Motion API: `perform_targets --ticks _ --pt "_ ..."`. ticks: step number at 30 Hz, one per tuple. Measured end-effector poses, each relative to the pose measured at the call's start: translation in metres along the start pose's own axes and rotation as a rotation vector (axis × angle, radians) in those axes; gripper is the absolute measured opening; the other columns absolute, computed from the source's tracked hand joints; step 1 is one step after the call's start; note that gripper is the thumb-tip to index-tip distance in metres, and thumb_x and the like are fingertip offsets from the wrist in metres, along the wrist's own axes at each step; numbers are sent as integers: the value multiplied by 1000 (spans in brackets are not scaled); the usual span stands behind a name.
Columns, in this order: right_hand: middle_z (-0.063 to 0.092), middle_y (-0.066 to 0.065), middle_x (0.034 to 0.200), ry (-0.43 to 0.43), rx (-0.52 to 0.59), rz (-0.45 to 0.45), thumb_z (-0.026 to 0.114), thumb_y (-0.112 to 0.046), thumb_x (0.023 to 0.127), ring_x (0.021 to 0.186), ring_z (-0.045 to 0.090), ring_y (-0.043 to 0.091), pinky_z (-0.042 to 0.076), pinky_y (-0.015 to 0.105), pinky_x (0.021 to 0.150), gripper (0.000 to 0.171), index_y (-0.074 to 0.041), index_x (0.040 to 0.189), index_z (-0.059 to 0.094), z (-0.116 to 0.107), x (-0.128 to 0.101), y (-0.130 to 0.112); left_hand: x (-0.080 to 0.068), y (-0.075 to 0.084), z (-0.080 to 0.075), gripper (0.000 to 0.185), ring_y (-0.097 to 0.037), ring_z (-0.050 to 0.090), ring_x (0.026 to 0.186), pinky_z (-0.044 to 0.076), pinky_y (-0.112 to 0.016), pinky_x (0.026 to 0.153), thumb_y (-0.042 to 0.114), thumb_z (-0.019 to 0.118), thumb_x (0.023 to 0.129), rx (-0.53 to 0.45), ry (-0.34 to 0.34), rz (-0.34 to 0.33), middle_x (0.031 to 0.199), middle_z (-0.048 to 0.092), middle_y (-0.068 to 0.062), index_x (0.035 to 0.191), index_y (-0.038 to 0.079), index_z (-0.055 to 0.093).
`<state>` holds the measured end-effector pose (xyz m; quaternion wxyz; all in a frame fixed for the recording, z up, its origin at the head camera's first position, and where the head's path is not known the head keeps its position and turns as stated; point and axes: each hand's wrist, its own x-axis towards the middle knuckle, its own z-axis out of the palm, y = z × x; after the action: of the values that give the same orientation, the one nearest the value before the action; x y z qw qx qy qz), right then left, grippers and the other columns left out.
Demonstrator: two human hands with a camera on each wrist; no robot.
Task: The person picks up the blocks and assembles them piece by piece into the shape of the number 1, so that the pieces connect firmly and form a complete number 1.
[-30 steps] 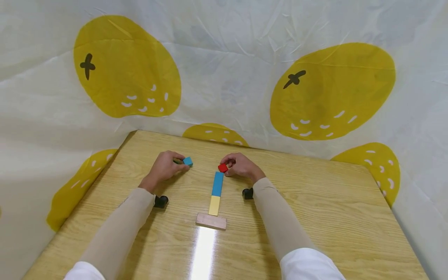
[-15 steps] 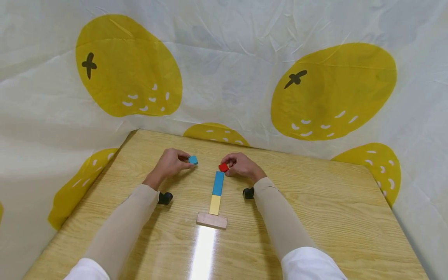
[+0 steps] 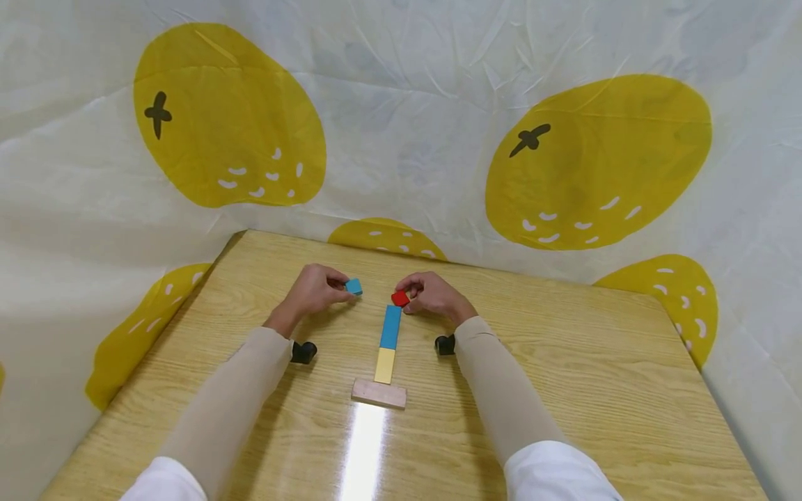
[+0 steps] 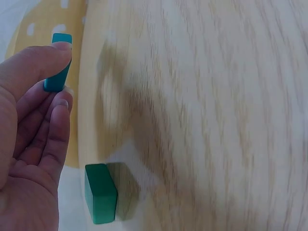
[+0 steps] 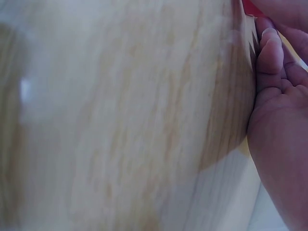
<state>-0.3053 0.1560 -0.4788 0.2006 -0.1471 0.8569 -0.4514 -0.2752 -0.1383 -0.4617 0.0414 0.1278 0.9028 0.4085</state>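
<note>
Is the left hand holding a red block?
No, the left hand pinches a small blue block; the red block is in the right hand.

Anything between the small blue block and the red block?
Only bare wooden table separates the small blue block and red block, per the head view.

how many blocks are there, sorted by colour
blue: 2, a small block pinched in the left hand and a long block on the table
red: 1, in the right hand
yellow: 1
plain wood: 1
green: 1
total: 6
</note>
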Motion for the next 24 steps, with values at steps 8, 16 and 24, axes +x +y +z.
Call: perform_targets --ticks 8,16,24 --pt "57 4 97 11 -10 2 83 3 82 92 49 22 46 27 76 46 -7 125 72 0 0 0 4 5 7 36 -22 70 91 57 -31 80 19 88 84 10 -10 2 103 79 -14 114 1 79" --pt "56 4 95 3 6 -6 83 2 82 90 49 21 45 27 77 46 -7 125 72 0 1 1 6 14 15 36 -22 70 94 58 -34 84 19 88 85 -4 -49 -21 106 79 -12 115 2 79" --pt "57 4 95 3 -2 -3 83 2 82 91 50 20 45 27 77 45 -7 126 72 0 1 1 9 17 22 36 -23 72 98 59 -36 87 19 88 85 -7 -57 -23 108 79 -12 116 3 79"
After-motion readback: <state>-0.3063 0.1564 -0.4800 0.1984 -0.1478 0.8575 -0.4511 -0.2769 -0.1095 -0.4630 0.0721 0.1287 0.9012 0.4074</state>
